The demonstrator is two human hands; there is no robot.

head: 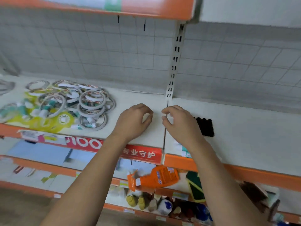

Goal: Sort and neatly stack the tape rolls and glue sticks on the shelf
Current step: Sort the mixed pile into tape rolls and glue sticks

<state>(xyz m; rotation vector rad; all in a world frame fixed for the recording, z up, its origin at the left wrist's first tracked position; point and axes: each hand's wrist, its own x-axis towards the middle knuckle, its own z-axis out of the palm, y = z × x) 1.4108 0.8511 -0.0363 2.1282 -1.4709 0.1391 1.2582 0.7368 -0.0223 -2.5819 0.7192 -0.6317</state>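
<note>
The left hand (133, 121) is over the white shelf (138, 98), with its fingers bent in toward the thumb like a claw. The right hand (180, 123) is just beside it and its fingers are bent the same way. The fingertips of the two hands are near each other but do not touch. There is something white between the fingers of each hand, but the picture is blurry, so I cannot tell if it is a thing being held or just the shelf showing through. The crack where two shelf boards meet runs between the two hands. Well off to the left of the left hand is a messy pile of tape rolls (91, 103), thin white rings lying flat and leaning on one another. Small glue sticks (47, 110) in green and white are mixed in under and between the rings. Some yellow packs (63, 119) lie at the front of that pile. Just to the right of the right hand, partly hidden behind it, is a black thing (205, 126) lying on the shelf. Behind the hands a white post (174, 62) with little holes goes up the gray wire wall (97, 51). Below the left wrist is a red sign (140, 154) on the shelf edge. Lower down, between the two arms, an orange spray bottle (156, 176) lies on its side, and some small bottles (135, 201) stand under it.
</note>
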